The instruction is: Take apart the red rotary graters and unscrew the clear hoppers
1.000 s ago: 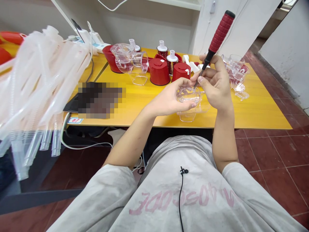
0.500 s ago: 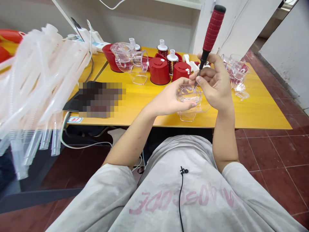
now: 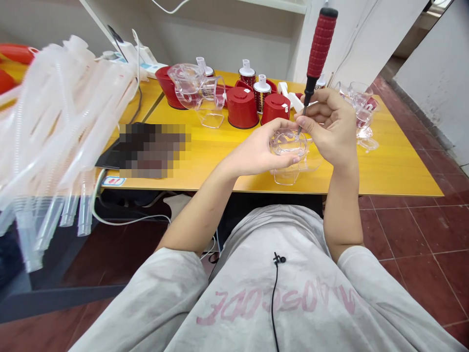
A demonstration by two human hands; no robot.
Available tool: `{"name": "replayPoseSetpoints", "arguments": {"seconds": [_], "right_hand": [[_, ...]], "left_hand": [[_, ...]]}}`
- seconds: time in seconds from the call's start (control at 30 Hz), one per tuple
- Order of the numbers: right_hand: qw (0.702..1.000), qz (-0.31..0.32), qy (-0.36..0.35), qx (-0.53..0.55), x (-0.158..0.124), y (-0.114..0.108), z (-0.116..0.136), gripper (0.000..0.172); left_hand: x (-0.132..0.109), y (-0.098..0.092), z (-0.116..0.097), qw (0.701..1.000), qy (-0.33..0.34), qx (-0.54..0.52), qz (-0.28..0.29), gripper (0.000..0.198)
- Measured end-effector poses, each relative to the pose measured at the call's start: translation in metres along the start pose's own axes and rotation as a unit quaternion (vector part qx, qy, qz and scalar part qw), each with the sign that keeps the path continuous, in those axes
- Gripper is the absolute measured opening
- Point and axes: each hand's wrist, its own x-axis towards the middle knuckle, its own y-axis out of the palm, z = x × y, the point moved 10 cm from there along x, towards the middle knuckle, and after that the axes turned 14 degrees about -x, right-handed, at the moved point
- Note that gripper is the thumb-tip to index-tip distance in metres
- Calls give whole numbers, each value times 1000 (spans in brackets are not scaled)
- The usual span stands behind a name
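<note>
First, tubing: a bundle of clear corrugated plastic tubes point(image 3: 62, 122) filled the left of the view, too blurred to show what carried it.

Table: the yellow table point(image 3: 395, 171) ran across the view, its parts apparently spread out so that each stayed within easy reach.

Back row: a red bowl point(image 3: 164, 88), a clear spare housing point(image 3: 194, 88), red lidded cups point(image 3: 242, 110) and white-capped red drums point(image 3: 261, 93) stood along the far side, seemingly sorted by kind. A pixelated patch point(image 3: 154, 151) hid whatever lay nearer the front.

Left hand: the left hand point(image 3: 256, 149) made a wide, cupped grip around a clear plastic housing point(image 3: 287, 142), apparently to steady it just above the table. I could not tell whether the housing's lower part touched the table.

Screwdriver: a red-handled screwdriver point(image 3: 319, 49) stood nearly upright, its thin shaft aimed down at the housing's rim, which suited pressing straight down.

Right hand: the right hand point(image 3: 331, 129) held a narrow pinch on the screwdriver's collar and shaft, a hold that seemed suited to fine control.

Right edge: more clear plastic pieces point(image 3: 357, 107) sat piled beyond the right hand.
</note>
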Motion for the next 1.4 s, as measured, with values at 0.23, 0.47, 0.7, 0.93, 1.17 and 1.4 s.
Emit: {"name": "replayPoseSetpoints", "arguments": {"seconds": [0.23, 0.47, 0.7, 0.93, 1.17, 1.4], "right_hand": [[1000, -25, 7, 2, -1, -2, -3, 82], [999, -28, -17, 10, -1, 0, -3, 75], [999, -41, -32, -3, -5, -3, 7, 68], [999, -32, -15, -24, -2, -4, 4, 62], [999, -25, -16, -16, 1, -1, 3, 63], [998, -36, -22, -42, 5, 0, 0, 68]], "left_hand": [[0, 1, 1, 1000, -7, -12, -2, 79], [0, 1, 0, 1000, -5, 2, -2, 79], [-1, 1, -1, 1000, -10, 10, -1, 80], [-1, -1, 0, 1000, -3, 17, -4, 79], [-1, 1, -2, 1000, -13, 16, -1, 83], [-1, 0, -2, 1000, -1, 11, -1, 78]]}}
